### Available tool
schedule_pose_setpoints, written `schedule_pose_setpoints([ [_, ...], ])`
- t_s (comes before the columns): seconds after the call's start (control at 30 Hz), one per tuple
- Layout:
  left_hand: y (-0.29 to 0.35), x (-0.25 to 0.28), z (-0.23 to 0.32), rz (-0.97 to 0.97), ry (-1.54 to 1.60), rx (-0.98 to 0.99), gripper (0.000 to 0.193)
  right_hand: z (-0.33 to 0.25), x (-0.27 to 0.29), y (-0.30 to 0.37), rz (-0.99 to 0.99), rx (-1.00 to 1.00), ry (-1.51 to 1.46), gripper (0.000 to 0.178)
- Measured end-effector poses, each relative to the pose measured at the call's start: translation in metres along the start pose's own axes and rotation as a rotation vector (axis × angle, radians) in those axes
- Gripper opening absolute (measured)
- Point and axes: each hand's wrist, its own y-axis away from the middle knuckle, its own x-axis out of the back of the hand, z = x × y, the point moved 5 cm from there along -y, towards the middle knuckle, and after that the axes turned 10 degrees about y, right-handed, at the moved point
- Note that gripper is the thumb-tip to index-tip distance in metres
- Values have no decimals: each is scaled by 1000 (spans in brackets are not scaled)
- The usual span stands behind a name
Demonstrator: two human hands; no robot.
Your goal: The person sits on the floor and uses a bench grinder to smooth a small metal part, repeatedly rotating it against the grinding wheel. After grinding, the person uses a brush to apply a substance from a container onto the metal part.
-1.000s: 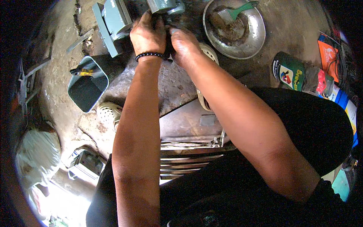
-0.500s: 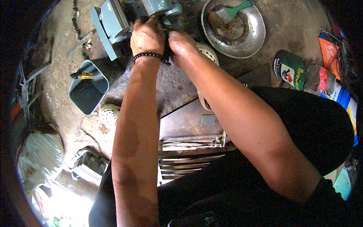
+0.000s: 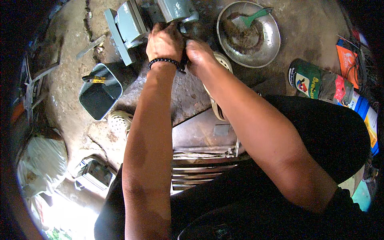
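My left hand [image 3: 165, 43], with a black bead bracelet [image 3: 165, 60] at its wrist, is curled just below a grey-blue painted metal machine part [image 3: 174, 10]. Close beside it on the right, my right hand [image 3: 199, 51] is also closed, its thumb side toward the left hand. Whatever the two hands hold is dark and hidden behind the fingers. A second grey-blue metal piece with a flat flange [image 3: 130, 24] stands just left of my left hand.
At the far right a metal bowl [image 3: 274, 50] holds a green-handled brush [image 3: 256, 17] and dark residue. A square open container [image 3: 100, 100] with a yellow-banded handle stands left. Beige clogs [image 3: 119, 122], a green tin [image 3: 306, 78] and an orange packet [image 3: 347, 64] lie around.
The whole view has shifted slightly, so the machine, bowl and hands appear a little farther right and lower. Both hands stay closed at the same spot by the machine.
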Motion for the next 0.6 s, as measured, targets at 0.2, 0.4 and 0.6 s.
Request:
schedule_pose_setpoints([
  [0.2,16,-1,3,14,44,111,31,24,12,-17,0,-47,1,24],
  [0.4,17,-1,11,-9,0,204,32,37,19,-29,-40,-10,150,25],
  [0.6,61,-4,19,-142,5,248,27,69,43,11,88,-123,174,30],
])
